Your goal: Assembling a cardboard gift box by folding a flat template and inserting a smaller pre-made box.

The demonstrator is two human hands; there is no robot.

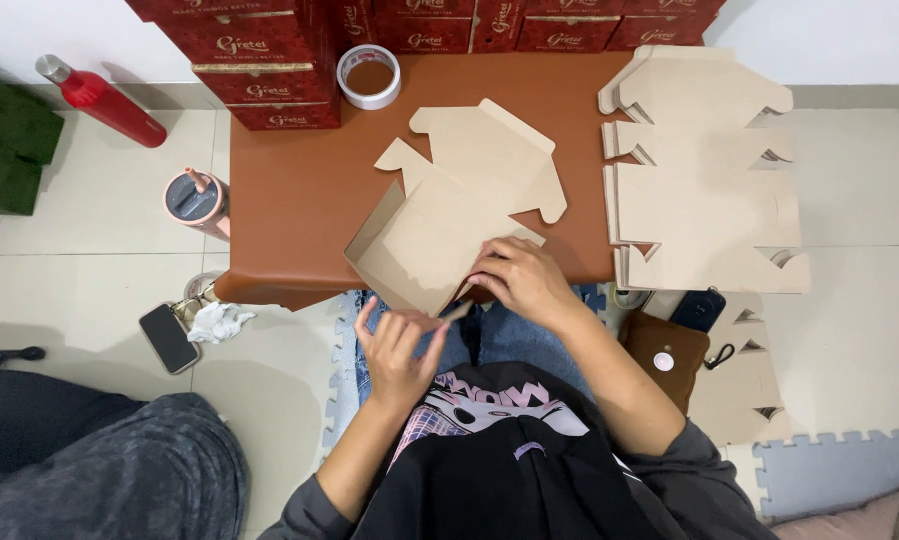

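Both hands work at the near edge of a brown counter [299,200], on a cardboard box blank [439,235] that lies partly folded, one side wall standing up along its left edge. Left hand [399,345] hovers just off the counter's near edge, fingers loosely spread and half open, thumb and fingertips touching a narrow cardboard flap [456,312] at the blank's near corner. Right hand [519,280] rests on the same corner, fingers curled down and pressing the cardboard; it grips the flap edge rather than lying flat, though how tightly cannot be told.

The counter is a low brown surface set on a pale tiled floor [89,220], with a white wall behind. One roll of tape [369,76] sits at the far edge. Red boxes [269,60] are stacked along the far side, several of them. One stack of flat cardboard blanks [704,190] overhangs the counter's right end; a few more blanks [739,385] lie on the floor near right.

On the floor to the left: one red bottle [104,100], one pink cup with a lid [197,200], one phone [168,338] and one crumpled tissue [217,322]. On the right, one dark phone [699,310] and one brown pouch [666,355] lie close together. Grey foam mat tiles [839,465] cover the near right floor.
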